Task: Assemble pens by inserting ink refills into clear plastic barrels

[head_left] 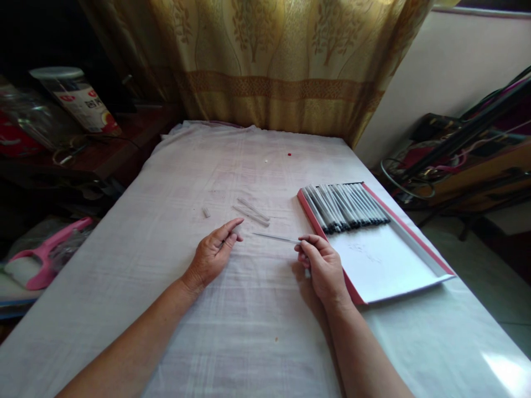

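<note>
My right hand [321, 264] is closed, with a thin pen refill [276, 237] pinched between thumb and fingers. The refill's fine tip points left toward my other hand. Left of it, my left hand [213, 249] hovers over the cloth with the thumb drawn against curled fingers; whether anything small is inside is hidden. Just beyond both hands lie clear slim tubes [253, 213], like pen barrels. A short whitish piece [206, 212] rests left of them. Beside my right hand stands a shallow red-edged box [390, 276] with a row of clear, black-ended pens [344, 207] at its far end.
A pale checked cloth [232, 331] covers the table. A tiny red bit [289, 155] lies toward the back, near a gold curtain [265, 50]. To the left are a labelled canister [81, 102] on a dark cabinet and a pink-handled item [45, 254].
</note>
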Motion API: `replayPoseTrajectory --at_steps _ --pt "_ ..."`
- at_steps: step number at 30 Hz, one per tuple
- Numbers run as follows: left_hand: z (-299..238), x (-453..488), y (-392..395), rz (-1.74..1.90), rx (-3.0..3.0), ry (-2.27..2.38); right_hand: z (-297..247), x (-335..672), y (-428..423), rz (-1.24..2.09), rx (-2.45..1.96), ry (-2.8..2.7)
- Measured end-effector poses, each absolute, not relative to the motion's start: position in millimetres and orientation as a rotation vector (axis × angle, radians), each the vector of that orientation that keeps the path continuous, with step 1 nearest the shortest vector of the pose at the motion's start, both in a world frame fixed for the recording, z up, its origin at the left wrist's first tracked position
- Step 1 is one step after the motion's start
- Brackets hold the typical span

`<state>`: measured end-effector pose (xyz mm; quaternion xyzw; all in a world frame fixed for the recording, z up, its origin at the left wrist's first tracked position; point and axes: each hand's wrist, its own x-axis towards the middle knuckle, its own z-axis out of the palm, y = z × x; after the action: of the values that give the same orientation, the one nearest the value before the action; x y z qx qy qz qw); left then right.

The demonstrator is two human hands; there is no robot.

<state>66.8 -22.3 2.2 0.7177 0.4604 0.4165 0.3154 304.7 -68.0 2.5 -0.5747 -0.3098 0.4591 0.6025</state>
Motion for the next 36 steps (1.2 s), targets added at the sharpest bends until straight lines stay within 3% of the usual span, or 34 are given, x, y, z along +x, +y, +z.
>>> replayPoseTrajectory --at_steps 10,36 --pt "1 69 -18 1.150 1.498 1.119 5 295 -73 1.164 -1.284 -0.727" --pt "11 82 -29 1.162 1.125 1.014 9 288 -74 1.155 -1.288 -0.744"
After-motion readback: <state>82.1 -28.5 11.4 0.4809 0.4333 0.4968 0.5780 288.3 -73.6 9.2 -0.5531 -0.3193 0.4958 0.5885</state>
